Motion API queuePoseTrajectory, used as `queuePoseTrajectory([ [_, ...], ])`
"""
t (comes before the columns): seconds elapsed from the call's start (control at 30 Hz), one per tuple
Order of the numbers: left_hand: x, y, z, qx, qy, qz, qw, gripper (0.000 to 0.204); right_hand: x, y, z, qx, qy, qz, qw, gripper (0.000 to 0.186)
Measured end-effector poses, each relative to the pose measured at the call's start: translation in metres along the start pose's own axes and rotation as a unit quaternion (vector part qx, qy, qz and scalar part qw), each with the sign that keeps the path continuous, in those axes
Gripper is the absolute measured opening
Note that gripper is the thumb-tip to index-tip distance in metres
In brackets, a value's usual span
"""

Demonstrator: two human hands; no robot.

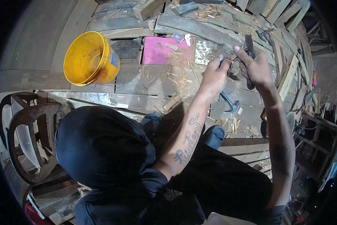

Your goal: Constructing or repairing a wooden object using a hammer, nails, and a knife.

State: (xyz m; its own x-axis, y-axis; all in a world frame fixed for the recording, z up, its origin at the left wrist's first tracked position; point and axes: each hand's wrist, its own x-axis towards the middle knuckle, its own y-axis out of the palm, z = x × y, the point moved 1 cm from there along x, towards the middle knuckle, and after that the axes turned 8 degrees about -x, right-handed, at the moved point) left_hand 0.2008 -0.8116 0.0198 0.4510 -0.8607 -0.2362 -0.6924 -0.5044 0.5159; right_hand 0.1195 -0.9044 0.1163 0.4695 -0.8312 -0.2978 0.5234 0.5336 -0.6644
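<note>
My right hand [256, 69] is wrapped round a dark flat-bladed tool [249, 42], whose blade sticks up past the fingers. Close beside it, my left hand [215, 77] has its fingers closed on a thin brown wood piece [234, 57]; its full length is hidden. Below and between the hands a dark metal edge shows, too covered to name. A claw hammer [231, 107] lies on the plank floor [134, 80] beneath my wrists, among shavings.
A yellow bucket [82, 58] stands at the left, near a pink sheet [159, 50] strewn with wood chips [181, 58]. Planks and offcuts lie at the far side and right, including a long board [288, 77]. A wooden chair back [24, 131] is at the lower left.
</note>
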Motion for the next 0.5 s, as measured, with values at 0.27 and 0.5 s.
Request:
queuePoseTrajectory([
  [0.27, -0.004, -0.008, -0.006, -0.164, -0.021, 0.08, 0.983, 0.03, -0.011, 0.0, 0.01, 0.065, 0.01, 0.116, 0.991, 0.034],
  [0.5, 0.039, -0.074, 0.053, 0.247, -0.084, 0.046, 0.964, 0.038, 0.009, 0.015, -0.095, -0.13, -0.152, 0.109, 0.974, 0.033],
])
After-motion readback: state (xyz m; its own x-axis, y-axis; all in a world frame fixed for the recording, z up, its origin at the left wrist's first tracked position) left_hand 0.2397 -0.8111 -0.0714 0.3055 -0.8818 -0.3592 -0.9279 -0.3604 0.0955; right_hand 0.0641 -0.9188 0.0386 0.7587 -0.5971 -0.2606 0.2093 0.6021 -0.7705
